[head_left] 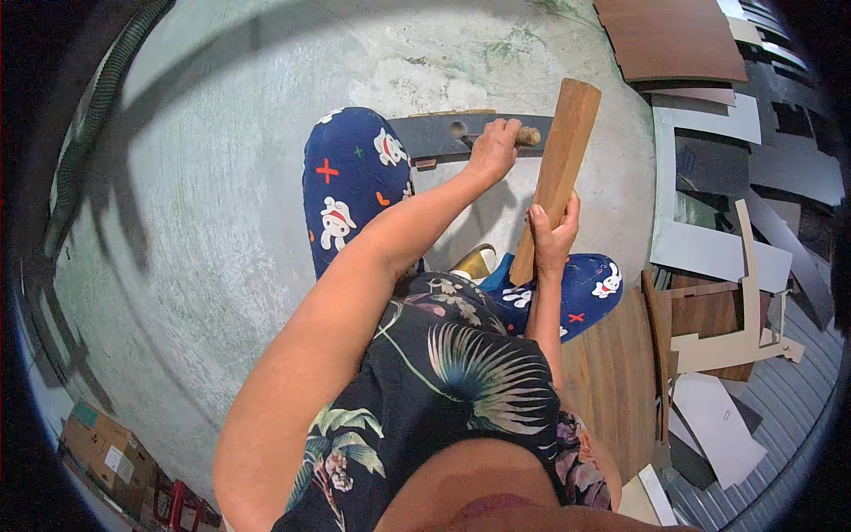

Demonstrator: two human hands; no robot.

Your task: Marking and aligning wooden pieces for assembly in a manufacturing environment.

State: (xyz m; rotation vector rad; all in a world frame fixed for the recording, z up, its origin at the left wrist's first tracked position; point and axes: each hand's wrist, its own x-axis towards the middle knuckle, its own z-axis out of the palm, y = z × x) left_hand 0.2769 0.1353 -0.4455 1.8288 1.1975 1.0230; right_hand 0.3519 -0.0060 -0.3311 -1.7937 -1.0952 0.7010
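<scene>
With clock hours read about the middle of the view, we see the left hand [495, 152] at 1 o'clock, its fingers curled round a short, light brown cylinder [529, 136], one end of which projects beyond the fingertips. Beneath it, spanning roughly 12 to 1 o'clock, we note a curved dark grey bar [433, 135]; whether hand and bar touch, we cannot tell. The right hand [554, 238], between 2 and 3 o'clock, grips a long wooden plank [567, 146], the thumb pressed on its near face and the fingers wrapping its right edge. We find the plank at 2 o'clock, tilted, its upper end toward 1 o'clock and its lower end over the right thigh; whether it rests there, we cannot tell. The patterned blue trousers [341, 186] show at 11 and 3 o'clock. Flat offcuts [722, 239] lie from 2 to 4 o'clock, a ribbed hose [89, 133] runs at 10, and a cardboard box [99, 443] stands at 8.
</scene>
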